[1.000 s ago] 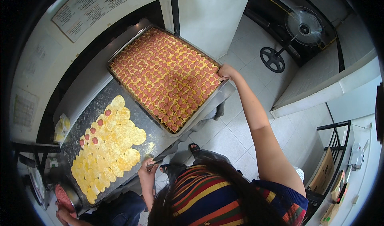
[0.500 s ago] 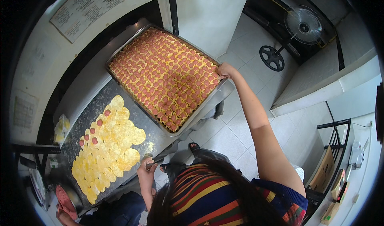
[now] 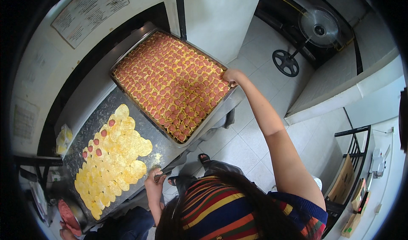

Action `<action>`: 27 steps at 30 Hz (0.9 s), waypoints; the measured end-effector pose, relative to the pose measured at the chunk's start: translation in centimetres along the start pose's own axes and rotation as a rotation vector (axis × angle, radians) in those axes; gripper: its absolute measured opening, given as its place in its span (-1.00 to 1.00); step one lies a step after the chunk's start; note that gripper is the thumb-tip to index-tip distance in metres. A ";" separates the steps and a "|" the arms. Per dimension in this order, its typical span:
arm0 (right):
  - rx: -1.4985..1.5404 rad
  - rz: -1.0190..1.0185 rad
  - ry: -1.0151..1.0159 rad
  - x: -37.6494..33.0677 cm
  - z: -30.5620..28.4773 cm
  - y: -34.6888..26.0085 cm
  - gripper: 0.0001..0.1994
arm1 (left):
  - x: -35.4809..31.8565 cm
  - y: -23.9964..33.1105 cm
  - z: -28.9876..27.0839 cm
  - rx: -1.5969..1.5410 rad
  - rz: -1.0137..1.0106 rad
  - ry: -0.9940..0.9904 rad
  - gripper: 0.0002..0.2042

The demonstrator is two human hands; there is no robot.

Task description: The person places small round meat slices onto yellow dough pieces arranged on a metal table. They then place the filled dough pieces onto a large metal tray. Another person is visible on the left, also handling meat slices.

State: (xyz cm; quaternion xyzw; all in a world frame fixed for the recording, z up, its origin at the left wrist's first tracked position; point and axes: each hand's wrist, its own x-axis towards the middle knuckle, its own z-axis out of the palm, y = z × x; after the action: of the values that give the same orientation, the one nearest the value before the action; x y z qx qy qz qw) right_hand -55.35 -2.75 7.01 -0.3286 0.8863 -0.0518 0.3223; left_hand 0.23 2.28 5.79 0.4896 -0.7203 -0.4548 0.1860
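Right hand (image 3: 233, 75) fingers curl over the tray (image 3: 127, 55) corner; left hand (image 3: 154, 181) fingers grip the bench (image 3: 144, 131) edge, yellow rounds (image 3: 114, 150) just beyond them.

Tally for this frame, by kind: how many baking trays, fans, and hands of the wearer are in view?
Metal tray, filled: 1
Pedestal fan: 1
Hands: 2 (right hand on the tray's corner, left hand at the counter edge)
Total: 4
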 end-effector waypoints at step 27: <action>0.637 0.096 -0.014 -1.1 -0.3 1.8 -0.82 | 0.3 0.3 -0.3 0.025 0.002 -0.024 -0.69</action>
State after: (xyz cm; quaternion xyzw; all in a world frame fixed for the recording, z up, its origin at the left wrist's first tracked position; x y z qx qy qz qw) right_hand -55.86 -0.74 7.28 -0.1693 0.8378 -0.3091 0.4171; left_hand 0.17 1.93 6.19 0.4857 -0.7287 -0.4513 0.1714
